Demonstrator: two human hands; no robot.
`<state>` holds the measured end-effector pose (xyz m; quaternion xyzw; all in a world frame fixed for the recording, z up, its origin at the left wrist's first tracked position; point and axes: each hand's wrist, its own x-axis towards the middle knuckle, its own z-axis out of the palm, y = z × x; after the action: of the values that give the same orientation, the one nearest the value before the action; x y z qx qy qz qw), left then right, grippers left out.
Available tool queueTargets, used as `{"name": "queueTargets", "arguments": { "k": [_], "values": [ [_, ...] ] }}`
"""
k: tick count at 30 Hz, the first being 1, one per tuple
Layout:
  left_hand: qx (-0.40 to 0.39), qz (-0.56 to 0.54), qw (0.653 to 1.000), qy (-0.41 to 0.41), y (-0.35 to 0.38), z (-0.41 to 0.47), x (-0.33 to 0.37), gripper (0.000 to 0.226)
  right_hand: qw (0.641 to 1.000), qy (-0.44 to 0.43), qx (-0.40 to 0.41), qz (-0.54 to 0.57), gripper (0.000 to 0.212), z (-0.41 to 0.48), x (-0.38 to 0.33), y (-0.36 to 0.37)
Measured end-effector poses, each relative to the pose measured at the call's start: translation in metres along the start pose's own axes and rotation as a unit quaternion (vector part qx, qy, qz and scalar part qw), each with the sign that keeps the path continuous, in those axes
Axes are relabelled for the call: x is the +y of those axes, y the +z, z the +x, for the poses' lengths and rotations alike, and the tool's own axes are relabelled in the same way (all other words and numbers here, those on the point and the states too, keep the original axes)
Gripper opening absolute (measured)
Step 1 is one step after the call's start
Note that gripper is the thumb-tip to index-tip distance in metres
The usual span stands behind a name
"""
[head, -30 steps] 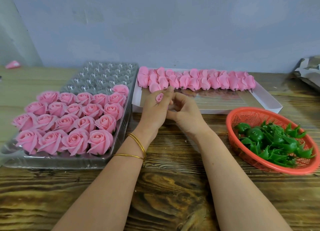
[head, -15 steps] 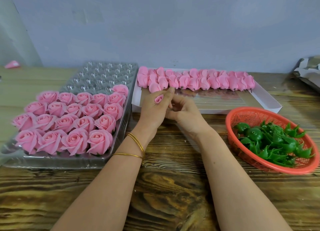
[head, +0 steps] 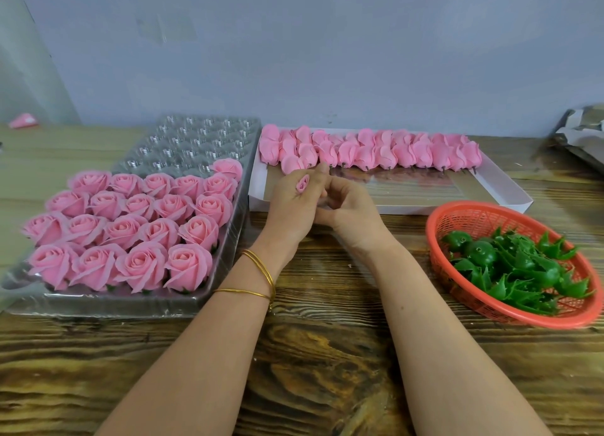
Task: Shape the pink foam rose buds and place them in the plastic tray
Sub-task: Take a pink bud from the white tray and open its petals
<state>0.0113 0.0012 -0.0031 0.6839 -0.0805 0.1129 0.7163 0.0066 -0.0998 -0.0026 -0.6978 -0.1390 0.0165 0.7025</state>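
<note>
One rose bud (head: pixel 302 184) pinched tip-up in the left hand (head: pixel 289 213) grip for shaping; right hand (head: pixel 354 215) grip curls underneath, probably pinching its base.

Twenty shaped roses (head: pixel 140 205), one plastic tray (head: pixel 202 141), one white box (head: pixel 392 208), one red basket (head: pixel 523 323).

Head view — one wide-angle camera worn at head height, facing forward and down across the wooden table (head: pixel 327 370) to the grey wall (head: pixel 327 59) behind it. Close range: both forearms enter from the bottom edge, with the left hand (head: pixel 291 206) and right hand (head: pixel 353 216) meeting at mid-frame. The field spans from the plastic tray (head: pixel 202 141) at left to the red basket (head: pixel 490 205) at right — the full working width.
</note>
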Motion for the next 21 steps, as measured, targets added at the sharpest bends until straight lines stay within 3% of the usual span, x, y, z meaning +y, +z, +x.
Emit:
{"name": "queueTargets", "arguments": {
  "k": [8, 14, 21],
  "values": [
    [-0.005, 0.009, 1.000, 0.012, -0.0012, -0.0027, 0.0065, 0.025, 1.000, 0.000, -0.007, 0.002, 0.037, -0.0025, -0.0027, 0.0000],
    [0.021, 0.043, 0.998, 0.046, -0.0012, -0.0012, 0.0021, 0.025, 0.999, 0.020, 0.033, 0.017, 0.041, 0.0009, -0.0036, 0.0010],
    [0.037, 0.178, 0.977, 0.109, -0.0037, 0.0006, -0.0015, 0.040, 0.993, 0.023, 0.087, 0.072, 0.018, 0.0046, -0.0064, -0.0029]
  ]
}}
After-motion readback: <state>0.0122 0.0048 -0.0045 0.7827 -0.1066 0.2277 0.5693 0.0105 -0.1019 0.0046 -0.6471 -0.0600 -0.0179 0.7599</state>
